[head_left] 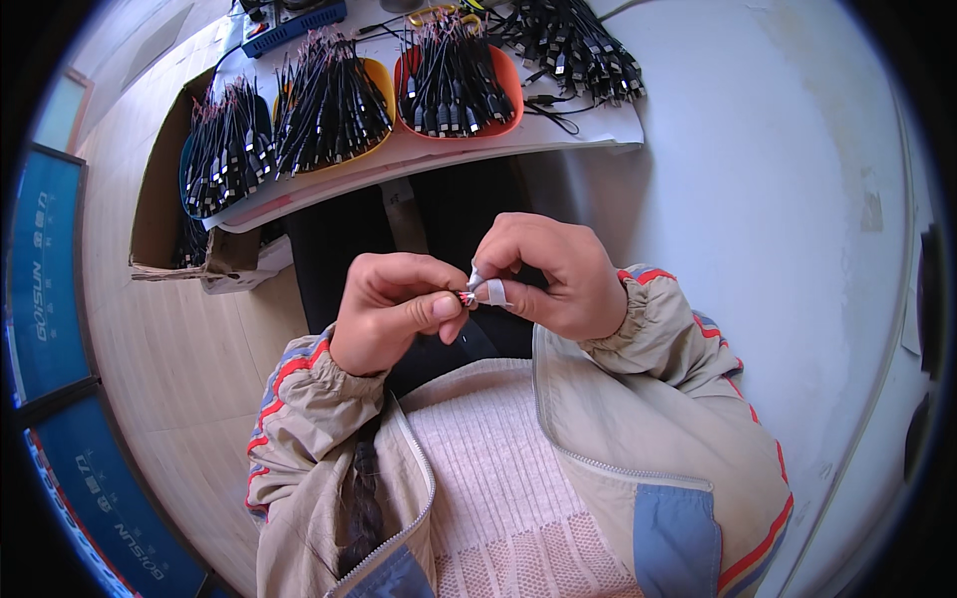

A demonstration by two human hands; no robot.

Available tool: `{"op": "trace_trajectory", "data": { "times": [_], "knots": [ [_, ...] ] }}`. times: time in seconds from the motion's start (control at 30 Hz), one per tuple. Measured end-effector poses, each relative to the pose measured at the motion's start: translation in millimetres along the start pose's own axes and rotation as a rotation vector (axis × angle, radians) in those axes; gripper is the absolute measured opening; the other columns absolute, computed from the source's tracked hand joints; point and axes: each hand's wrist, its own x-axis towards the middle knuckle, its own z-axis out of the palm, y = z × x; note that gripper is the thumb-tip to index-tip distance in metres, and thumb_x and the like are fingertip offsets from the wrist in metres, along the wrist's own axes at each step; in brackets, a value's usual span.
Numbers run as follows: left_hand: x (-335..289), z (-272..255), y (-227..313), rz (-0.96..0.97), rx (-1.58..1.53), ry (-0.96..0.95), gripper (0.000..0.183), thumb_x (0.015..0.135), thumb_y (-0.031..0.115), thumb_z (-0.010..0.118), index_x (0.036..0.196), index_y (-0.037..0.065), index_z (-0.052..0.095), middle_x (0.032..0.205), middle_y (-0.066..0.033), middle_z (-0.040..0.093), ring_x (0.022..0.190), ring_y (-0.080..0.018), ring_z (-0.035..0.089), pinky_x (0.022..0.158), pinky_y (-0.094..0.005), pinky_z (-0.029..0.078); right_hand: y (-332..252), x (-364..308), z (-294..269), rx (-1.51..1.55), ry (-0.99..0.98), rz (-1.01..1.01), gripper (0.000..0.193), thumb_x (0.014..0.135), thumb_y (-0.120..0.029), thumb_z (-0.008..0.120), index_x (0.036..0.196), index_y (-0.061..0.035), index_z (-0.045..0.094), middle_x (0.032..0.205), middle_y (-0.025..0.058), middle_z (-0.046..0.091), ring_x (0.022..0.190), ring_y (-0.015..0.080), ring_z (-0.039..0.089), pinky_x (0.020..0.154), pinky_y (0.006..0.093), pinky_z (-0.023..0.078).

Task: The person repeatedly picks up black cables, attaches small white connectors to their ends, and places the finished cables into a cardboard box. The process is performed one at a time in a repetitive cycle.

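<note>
While both hands meet over the person's lap, the left hand (399, 304) pinches a small bunch of thin wires (465, 297), red and pale ones among them, between its thumb and fingers. The right hand (563, 279) comes in from the other side, its thumb and forefinger narrow, with their tips right at the wire ends; whether they grip the wires is too small to tell. White tape (496, 292) wraps the right thumb, and a pale wrap covers the right forefinger's tip.

Beyond the hands stands a white tabletop (615, 128), well apart from the wires being held. On it, side by side along the near edge, are a blue bowl (183, 171), a yellow bowl (385, 88) and a red bowl (511, 85), each heaped with black cables whose silver plugs point toward the person. To the right of the red bowl lies a loose pile of black cables (588, 60). A blue box (297, 30) sits behind the bowls, and a cardboard box (159, 204) stands at the left, beside the tabletop.
</note>
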Motion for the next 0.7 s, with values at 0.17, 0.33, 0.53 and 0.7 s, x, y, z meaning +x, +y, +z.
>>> {"op": "trace_trajectory", "data": {
  "times": [0.17,0.33,0.53,0.7],
  "knots": [
    [6,-2,12,0.601,1.223,-0.122,0.014,0.077,-0.005,0.064,0.090,0.000,0.066,0.067,-0.0116,0.061,0.057,-0.0228,0.063,0.052,-0.0297,0.050,6,-5,0,0.837,-0.144,0.681,0.019,0.094,-0.016,0.061,0.098,0.0019,0.058,0.088,0.0017,0.058,0.079,0.0065,0.052,0.071,0.0208,0.045],
    [2,3,9,0.441,1.004,-0.010,0.015,0.078,-0.009,0.063,0.092,-0.003,0.066,0.070,-0.0110,0.063,0.060,-0.0197,0.064,0.055,-0.0264,0.051,7,-9,-1,0.718,-0.034,0.567,0.020,0.092,-0.013,0.063,0.104,0.0023,0.060,0.089,0.0033,0.061,0.081,0.0084,0.056,0.073,0.0230,0.048],
    [-2,-1,2,0.274,0.642,0.075,0.011,0.083,-0.010,0.061,0.092,-0.006,0.067,0.074,-0.0109,0.066,0.064,-0.0146,0.065,0.060,-0.0234,0.051,4,-3,0,-0.174,0.098,-0.173,0.027,0.073,0.002,0.073,0.098,-0.0027,0.063,0.089,0.0098,0.059,0.077,0.0279,0.059,0.068,0.0330,0.050],
    [0,0,1,0.310,0.734,0.051,0.010,0.083,-0.008,0.062,0.093,-0.006,0.066,0.074,-0.0106,0.066,0.064,-0.0146,0.065,0.058,-0.0242,0.051,0,-3,-1,-0.063,-0.013,0.095,0.012,0.083,-0.003,0.067,0.094,-0.0007,0.062,0.082,0.0061,0.059,0.072,0.0150,0.056,0.063,0.0274,0.047]
  ]
}}
